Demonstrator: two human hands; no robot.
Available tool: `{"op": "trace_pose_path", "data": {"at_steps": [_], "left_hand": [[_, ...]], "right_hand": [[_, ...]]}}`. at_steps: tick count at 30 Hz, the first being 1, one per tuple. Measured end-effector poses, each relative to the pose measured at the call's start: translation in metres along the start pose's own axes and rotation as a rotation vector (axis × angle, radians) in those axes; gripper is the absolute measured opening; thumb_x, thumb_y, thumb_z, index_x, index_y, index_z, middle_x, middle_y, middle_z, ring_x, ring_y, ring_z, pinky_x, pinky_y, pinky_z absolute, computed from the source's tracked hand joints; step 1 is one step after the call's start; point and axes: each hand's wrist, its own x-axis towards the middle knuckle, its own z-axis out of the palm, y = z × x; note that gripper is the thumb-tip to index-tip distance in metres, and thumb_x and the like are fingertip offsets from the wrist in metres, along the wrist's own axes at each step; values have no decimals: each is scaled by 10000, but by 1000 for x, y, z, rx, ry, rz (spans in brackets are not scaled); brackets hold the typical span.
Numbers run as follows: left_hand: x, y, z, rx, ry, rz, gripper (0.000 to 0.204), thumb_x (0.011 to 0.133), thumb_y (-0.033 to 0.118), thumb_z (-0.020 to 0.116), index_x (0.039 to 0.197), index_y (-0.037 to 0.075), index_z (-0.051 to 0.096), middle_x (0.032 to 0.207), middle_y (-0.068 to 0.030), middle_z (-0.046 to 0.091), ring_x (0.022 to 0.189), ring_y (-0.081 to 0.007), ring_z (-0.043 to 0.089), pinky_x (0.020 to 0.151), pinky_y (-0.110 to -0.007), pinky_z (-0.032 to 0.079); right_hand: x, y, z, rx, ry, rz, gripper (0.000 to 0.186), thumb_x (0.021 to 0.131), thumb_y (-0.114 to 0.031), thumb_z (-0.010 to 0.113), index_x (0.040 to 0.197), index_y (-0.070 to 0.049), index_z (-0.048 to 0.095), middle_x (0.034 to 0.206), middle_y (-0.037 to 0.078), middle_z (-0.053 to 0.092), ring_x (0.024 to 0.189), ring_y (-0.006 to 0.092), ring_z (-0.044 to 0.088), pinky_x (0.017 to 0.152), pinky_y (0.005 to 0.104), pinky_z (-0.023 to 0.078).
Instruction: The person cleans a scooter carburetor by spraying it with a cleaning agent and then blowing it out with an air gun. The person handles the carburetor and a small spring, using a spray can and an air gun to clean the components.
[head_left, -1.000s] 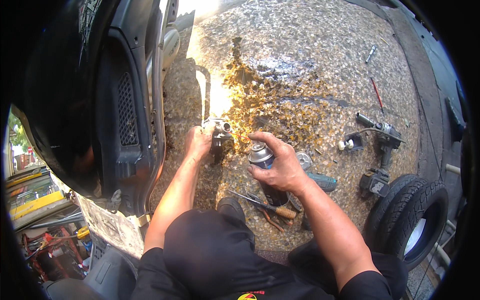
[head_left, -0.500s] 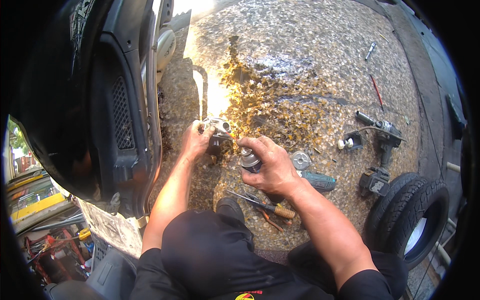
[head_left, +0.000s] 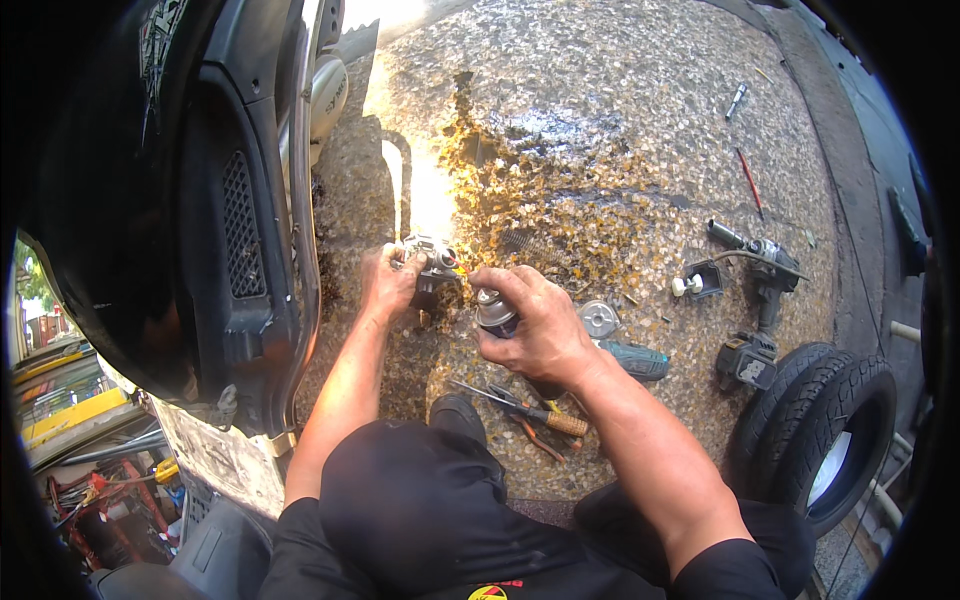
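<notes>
My left hand [head_left: 387, 282] is closed on a silver metal carburetor-like part [head_left: 430, 257], held above the stained pebbled floor [head_left: 570, 170]. My right hand [head_left: 540, 335] is wrapped round a spray can [head_left: 494, 314], index finger on its top, a thin red straw [head_left: 460, 267] pointing at the part's round opening. Below my right hand lie pliers and a wooden-handled tool [head_left: 566, 425], and beside it a round metal cover [head_left: 599, 319] and a teal-bodied tool [head_left: 640, 362].
A black scooter body [head_left: 130, 240] takes up the left side. At right lie a cordless impact wrench [head_left: 765, 280], a red screwdriver [head_left: 750, 180], a socket piece [head_left: 736, 100] and several tyres [head_left: 840, 395]. Yellow trays and clutter [head_left: 70, 420] show at lower left.
The spray can has moved up and left, closer to the metal part, with my right hand. My left hand has shifted slightly left, still holding the part.
</notes>
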Motion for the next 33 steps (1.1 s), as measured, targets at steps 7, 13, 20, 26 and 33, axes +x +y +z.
{"op": "trace_pose_path", "data": {"at_steps": [7,13,20,26,33], "left_hand": [[3,-13,3,-262,-27,-28,273,827,242,792,950,18,699,870,-83,703,780,-153,622,705,-338,499],[6,-27,6,-416,-48,-14,228,843,231,790,840,50,651,784,-44,673,707,-107,575,637,-299,473],[12,-32,-8,-370,-13,24,272,829,291,799,816,84,622,737,-36,646,677,-110,550,609,-287,438],[12,-11,-9,-425,-16,96,249,830,264,807,837,92,628,757,-6,646,701,-104,537,610,-302,418],[12,1,-12,-530,-3,153,216,853,232,790,835,73,646,764,7,644,704,-86,524,631,-280,432]], "right_hand": [[0,-1,0,25,-24,19,607,682,-145,801,1248,-183,586,942,119,611,844,321,650,751,421,547],[3,0,3,15,-18,14,595,683,-155,796,1239,-182,585,939,124,610,842,340,643,750,433,545],[6,-10,2,63,20,-26,592,678,-150,794,1233,-183,590,948,124,611,844,346,645,744,430,550],[10,-18,-6,76,51,-60,606,676,-155,803,1244,-178,591,975,122,623,851,328,659,753,414,555],[3,-20,-19,31,87,-87,641,652,-128,809,1253,-143,587,1019,120,644,894,315,658,794,398,548]]}}
